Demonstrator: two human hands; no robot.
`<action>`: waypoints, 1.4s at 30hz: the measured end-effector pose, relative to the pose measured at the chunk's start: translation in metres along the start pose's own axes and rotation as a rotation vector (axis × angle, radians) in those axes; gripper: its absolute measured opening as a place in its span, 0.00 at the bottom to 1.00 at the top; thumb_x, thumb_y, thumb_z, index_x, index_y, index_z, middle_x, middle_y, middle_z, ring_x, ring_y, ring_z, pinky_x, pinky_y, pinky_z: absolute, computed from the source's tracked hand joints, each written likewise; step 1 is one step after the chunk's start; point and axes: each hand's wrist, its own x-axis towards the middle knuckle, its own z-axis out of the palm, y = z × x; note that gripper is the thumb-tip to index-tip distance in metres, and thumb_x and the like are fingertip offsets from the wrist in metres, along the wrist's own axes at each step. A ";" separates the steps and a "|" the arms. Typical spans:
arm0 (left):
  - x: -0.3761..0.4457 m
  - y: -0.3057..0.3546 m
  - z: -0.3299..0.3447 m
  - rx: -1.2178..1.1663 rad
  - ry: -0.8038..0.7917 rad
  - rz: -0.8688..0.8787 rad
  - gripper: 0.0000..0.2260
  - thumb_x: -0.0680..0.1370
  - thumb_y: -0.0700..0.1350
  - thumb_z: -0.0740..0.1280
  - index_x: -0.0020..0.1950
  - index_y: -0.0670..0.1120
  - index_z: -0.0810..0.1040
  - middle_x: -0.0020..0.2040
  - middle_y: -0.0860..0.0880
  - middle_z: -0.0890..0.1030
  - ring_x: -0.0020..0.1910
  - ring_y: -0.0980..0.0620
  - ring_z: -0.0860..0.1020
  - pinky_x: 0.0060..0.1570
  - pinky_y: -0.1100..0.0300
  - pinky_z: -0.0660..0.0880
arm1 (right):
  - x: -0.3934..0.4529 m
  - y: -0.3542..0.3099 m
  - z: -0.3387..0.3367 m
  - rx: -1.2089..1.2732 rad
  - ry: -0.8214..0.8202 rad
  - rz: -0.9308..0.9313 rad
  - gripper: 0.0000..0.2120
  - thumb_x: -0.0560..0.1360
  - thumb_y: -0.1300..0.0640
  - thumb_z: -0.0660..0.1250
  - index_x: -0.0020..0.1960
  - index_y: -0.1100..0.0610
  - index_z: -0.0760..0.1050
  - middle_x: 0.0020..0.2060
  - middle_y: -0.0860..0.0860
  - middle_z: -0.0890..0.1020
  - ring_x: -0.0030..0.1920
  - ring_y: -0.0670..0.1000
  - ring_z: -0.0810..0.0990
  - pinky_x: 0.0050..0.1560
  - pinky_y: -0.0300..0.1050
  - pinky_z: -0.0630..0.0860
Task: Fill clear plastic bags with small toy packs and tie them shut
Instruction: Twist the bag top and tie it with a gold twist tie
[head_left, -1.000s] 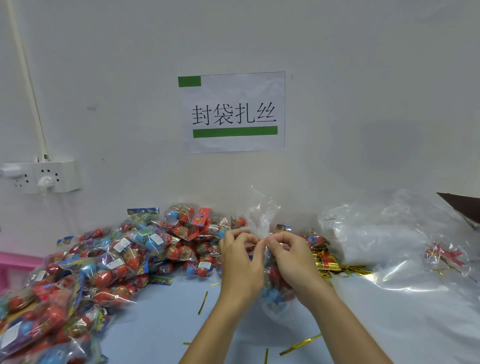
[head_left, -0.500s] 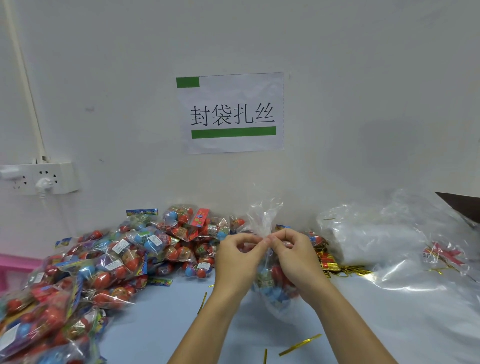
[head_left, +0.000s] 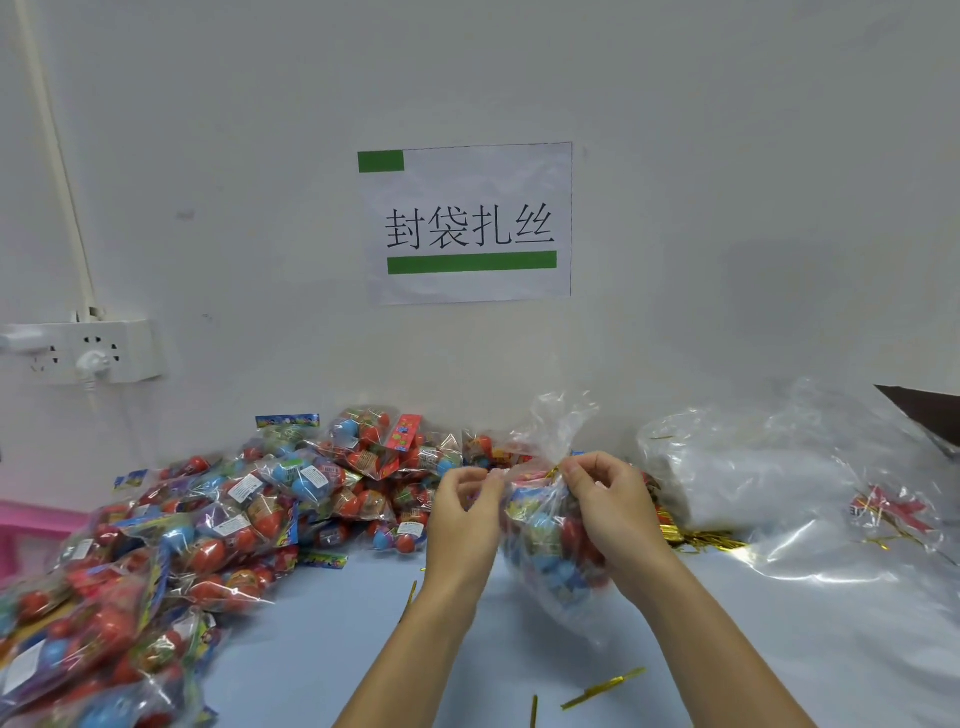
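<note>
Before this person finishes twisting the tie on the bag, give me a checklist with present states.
1. Bag filled with toy packs: ok.
2. Bag neck gathered above both hands: ok.
3. Left hand pinches the neck: ok.
4. Right hand holds the gold tie at the neck: ok.
5. Tie fully twisted shut: cannot tell; fingers cover it.
6. Spare ties lie on the table within reach: ok.

Plain white wall (head_left: 727, 156); paper sign (head_left: 467, 223); power strip (head_left: 93, 351) left; pale blue table (head_left: 322, 649).
</note>
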 end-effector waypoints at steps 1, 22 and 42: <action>-0.001 -0.001 0.000 -0.024 -0.003 -0.087 0.08 0.80 0.53 0.66 0.53 0.49 0.76 0.53 0.50 0.80 0.50 0.54 0.79 0.44 0.60 0.74 | 0.001 0.001 -0.002 0.024 0.012 0.005 0.09 0.82 0.57 0.66 0.44 0.54 0.81 0.39 0.49 0.84 0.43 0.49 0.82 0.45 0.44 0.77; -0.006 0.000 0.012 -0.482 -0.303 -0.256 0.26 0.76 0.65 0.64 0.66 0.48 0.78 0.59 0.44 0.83 0.58 0.43 0.82 0.59 0.43 0.78 | 0.001 -0.022 -0.040 0.104 -0.377 0.139 0.21 0.76 0.41 0.68 0.57 0.57 0.80 0.50 0.52 0.86 0.48 0.54 0.86 0.52 0.54 0.80; -0.009 -0.001 0.011 0.063 -0.349 0.113 0.21 0.67 0.63 0.71 0.59 0.65 0.78 0.55 0.59 0.82 0.55 0.58 0.80 0.48 0.60 0.76 | -0.006 -0.027 -0.103 0.013 -0.566 0.130 0.18 0.73 0.64 0.76 0.60 0.52 0.80 0.51 0.55 0.86 0.52 0.54 0.86 0.43 0.46 0.84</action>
